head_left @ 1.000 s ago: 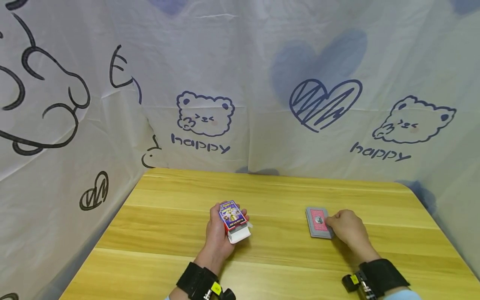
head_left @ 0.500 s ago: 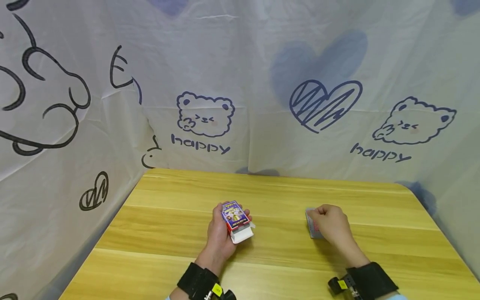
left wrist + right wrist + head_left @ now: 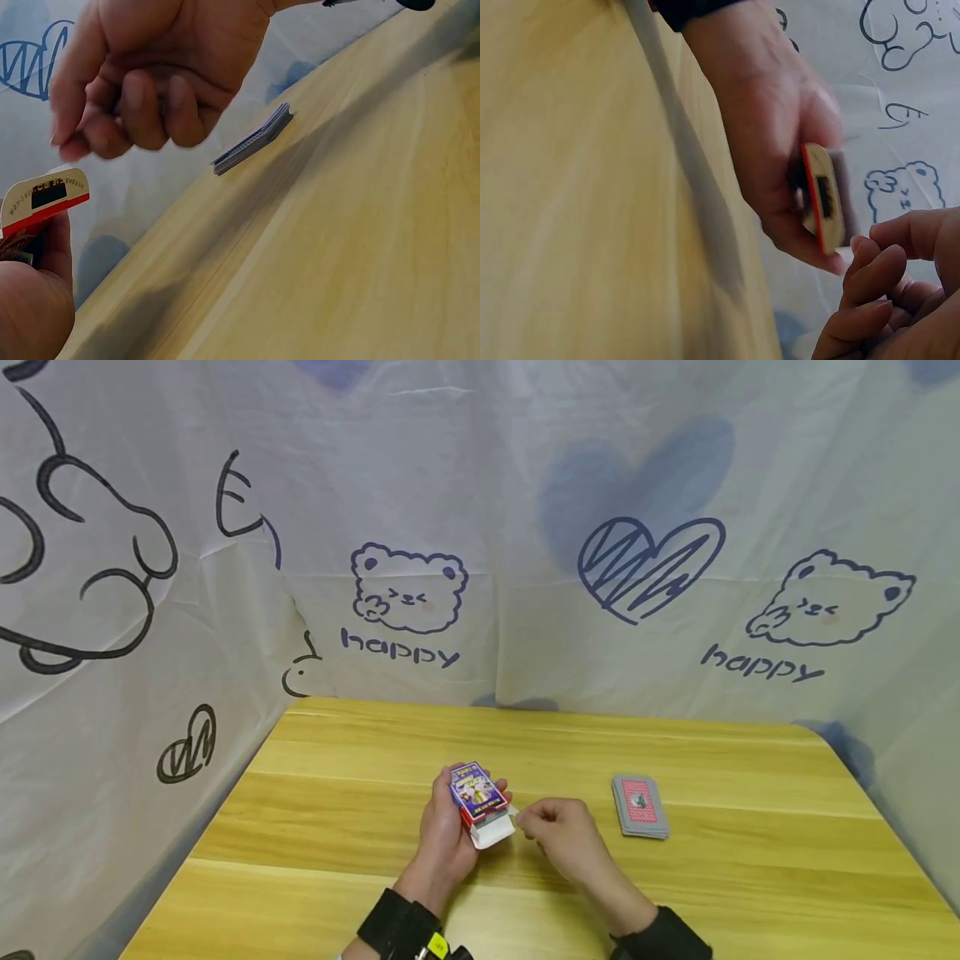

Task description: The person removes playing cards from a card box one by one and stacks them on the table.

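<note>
My left hand (image 3: 444, 835) grips a small card box (image 3: 477, 792) with a blue and red printed face, held just above the wooden table (image 3: 337, 810). Its white flap (image 3: 497, 832) hangs open toward the right. My right hand (image 3: 561, 828) hovers right beside the flap with its fingers curled and nothing in it. A deck of red-backed cards (image 3: 640, 806) lies flat on the table further right, untouched. The left wrist view shows the curled right hand (image 3: 142, 90) apart from the flap (image 3: 45, 196), with the deck (image 3: 253, 140) behind. In the right wrist view the box (image 3: 825, 196) appears edge-on in the left hand (image 3: 772, 142).
A white cloth (image 3: 525, 485) printed with bears, hearts and "happy" hangs behind the table and along its left side. The table's rounded far right corner (image 3: 813, 735) meets the cloth. Both wrists wear black straps (image 3: 393, 927).
My right hand let go of the deck and moved left across the table to the box flap. The deck stays flat where it was. The left hand tilted the box slightly.
</note>
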Tool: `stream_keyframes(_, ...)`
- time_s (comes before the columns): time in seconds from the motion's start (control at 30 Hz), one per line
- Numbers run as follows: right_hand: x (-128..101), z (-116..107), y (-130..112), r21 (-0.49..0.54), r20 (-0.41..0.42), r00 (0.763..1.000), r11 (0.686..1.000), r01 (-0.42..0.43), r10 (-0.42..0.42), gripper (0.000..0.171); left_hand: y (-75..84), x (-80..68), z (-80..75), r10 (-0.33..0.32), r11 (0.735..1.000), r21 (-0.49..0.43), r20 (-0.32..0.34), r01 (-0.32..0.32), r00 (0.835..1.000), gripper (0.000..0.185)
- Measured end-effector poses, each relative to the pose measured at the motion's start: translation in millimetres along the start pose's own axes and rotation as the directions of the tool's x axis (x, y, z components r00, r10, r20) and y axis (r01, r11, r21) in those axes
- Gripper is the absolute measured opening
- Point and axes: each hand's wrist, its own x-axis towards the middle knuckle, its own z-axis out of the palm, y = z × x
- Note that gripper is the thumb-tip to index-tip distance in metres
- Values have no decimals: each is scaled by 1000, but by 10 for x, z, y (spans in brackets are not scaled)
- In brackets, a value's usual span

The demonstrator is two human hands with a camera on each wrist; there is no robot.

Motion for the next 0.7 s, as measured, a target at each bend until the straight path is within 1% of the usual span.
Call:
stream_keyframes(0.07,1,57,7,20,8,1000,1000,-17,17,20,-6,-3,1,1,1000,-5,5,-1,1000,54)
stream_keyframes(0.27,25,122,42,67,-7,993,991,-115,115,24,-23,-16,27,17,1000,-10,19,-17,1000,49)
stream_keyframes(0.37,27,148,70,127,-15,987,980,-156,159,29,-43,-27,45,28,1000,10,46,-28,999,47)
stream_keyframes(0.5,42,167,97,197,-21,975,957,-213,222,33,-71,-45,58,40,998,45,88,-44,995,50)
stream_keyframes(0.57,51,172,105,217,-23,971,949,-229,239,34,-79,-52,60,44,997,51,102,-49,994,50)
stream_keyframes(0.7,62,172,120,237,-10,968,941,-241,250,31,-85,-60,60,38,997,55,110,-45,993,46)
